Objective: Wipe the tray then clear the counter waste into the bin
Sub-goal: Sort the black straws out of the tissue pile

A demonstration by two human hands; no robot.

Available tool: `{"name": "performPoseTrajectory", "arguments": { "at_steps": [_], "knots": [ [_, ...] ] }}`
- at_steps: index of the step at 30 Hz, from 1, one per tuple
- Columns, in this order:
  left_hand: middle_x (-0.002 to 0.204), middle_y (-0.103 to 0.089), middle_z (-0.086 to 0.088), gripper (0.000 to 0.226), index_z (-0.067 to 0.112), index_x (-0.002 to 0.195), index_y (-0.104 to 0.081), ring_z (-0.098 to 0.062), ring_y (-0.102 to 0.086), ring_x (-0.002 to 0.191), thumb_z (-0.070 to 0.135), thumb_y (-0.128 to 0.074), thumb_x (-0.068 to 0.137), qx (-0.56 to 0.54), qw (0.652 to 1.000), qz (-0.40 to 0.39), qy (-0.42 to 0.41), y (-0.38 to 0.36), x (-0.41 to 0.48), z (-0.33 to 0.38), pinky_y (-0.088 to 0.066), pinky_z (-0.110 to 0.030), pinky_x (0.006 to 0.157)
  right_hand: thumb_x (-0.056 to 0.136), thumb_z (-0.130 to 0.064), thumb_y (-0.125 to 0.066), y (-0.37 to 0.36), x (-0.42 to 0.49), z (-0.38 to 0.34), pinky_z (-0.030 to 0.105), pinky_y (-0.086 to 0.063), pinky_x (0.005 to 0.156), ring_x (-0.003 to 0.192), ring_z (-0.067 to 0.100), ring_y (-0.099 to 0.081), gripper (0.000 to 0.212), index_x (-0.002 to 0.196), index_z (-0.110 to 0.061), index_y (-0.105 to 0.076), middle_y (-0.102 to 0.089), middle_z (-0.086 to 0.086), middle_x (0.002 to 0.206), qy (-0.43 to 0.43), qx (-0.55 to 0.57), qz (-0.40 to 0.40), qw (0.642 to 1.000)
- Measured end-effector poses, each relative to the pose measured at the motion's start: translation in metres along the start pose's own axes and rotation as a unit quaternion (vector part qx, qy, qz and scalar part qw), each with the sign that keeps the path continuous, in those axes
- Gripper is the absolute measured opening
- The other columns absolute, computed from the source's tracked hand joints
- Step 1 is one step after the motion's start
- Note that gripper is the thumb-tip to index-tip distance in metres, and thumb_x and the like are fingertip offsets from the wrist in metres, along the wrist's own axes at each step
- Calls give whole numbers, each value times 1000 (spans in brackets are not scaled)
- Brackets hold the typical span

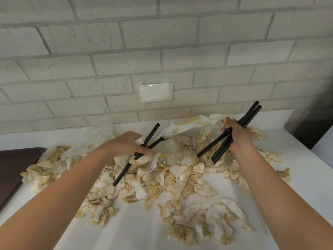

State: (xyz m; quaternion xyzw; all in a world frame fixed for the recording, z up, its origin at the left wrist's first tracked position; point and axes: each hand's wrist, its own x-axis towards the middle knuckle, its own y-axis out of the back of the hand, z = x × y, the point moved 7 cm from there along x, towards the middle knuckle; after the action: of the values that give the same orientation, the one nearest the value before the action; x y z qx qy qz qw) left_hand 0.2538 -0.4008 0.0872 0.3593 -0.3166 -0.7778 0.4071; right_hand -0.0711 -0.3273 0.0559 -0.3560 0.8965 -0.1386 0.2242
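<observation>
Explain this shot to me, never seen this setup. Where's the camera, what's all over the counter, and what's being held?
No machine here: a person works with two bare hands. There is one picture, from a wide-angle camera worn on the head, looking forward and down, so both arms reach in from the bottom. The left hand grips black straws along with a crumpled napkin. The right hand grips a second bunch of straws and pinches a stained paper sheet. On the white counter lies a heap of stained, crumpled napkins, with a small printed packet among them. A dark tray sits at the left edge. Behind is a brick wall.
</observation>
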Motion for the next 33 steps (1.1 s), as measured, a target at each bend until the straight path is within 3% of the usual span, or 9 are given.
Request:
{"name": "performPoseTrajectory", "arguments": {
  "at_steps": [4,9,12,14,17,19,22,26,33],
  "knots": [
    [147,-36,7,79,18,142,-39,-18,-34,135,48,-72,76,64,996,-67,10,-5,-4,-8,-28,-25,100,90,-20,-64,12,4,1,16,-44,41,46,10,-57,16,103,-11,-65,-63,2,73,-16,46,47,998],
    [146,-37,7,69,23,138,-43,-14,-33,135,49,-68,79,77,991,-107,6,-6,-9,-13,-26,-24,100,88,-17,-68,21,7,7,19,-49,41,54,15,-59,15,98,-9,-62,-64,6,79,-42,-45,57,996],
    [100,-54,25,15,33,94,-64,3,-49,102,40,-69,81,-11,998,-59,-10,7,-12,-10,-27,-20,88,84,-18,-71,17,1,23,21,-47,39,57,18,-61,22,101,-9,-60,-64,9,82,-67,-232,-7,970],
    [99,-59,22,22,31,88,-65,2,-50,97,46,-73,75,-64,997,-18,-26,20,-12,-15,-32,-17,88,84,-17,-71,16,-1,31,25,-47,43,58,20,-61,25,105,-10,-60,-63,10,83,-56,-317,-34,946],
    [110,-67,5,34,26,88,-72,-16,-55,111,48,-80,63,-151,985,63,-46,45,-9,-34,-33,-36,103,85,-15,-69,16,-1,35,32,-53,52,56,22,-61,23,103,-9,-56,-62,9,82,-9,-415,-65,907],
    [94,-72,-1,24,17,83,-72,-23,-61,102,36,-77,70,-235,967,87,-48,56,-14,-43,-36,-40,101,85,-16,-67,15,-2,37,35,-56,60,57,22,-64,19,99,-9,-57,-64,8,77,21,-491,-79,867],
    [71,-67,-6,14,2,91,-62,-29,-59,79,12,-66,82,-385,918,86,-51,65,-23,-53,-47,-36,81,86,-20,-62,12,-5,40,27,-49,53,57,20,-64,10,93,-13,-59,-67,6,71,63,-582,-74,807],
    [71,-58,-6,45,4,116,-53,-20,-56,65,14,-66,73,-483,874,34,-34,56,-28,-66,-51,-31,65,90,-28,-56,-2,-15,39,24,-40,47,63,19,-62,16,99,-16,-62,-63,1,74,156,-641,-62,749],
    [69,-50,0,29,15,120,-48,-16,-53,62,8,-39,93,-617,786,50,0,40,-37,-87,-51,-27,58,91,-30,-55,-26,-62,46,23,-35,46,60,18,-54,16,94,-16,-63,-58,-1,77,242,-627,-73,737]
  ]
}}
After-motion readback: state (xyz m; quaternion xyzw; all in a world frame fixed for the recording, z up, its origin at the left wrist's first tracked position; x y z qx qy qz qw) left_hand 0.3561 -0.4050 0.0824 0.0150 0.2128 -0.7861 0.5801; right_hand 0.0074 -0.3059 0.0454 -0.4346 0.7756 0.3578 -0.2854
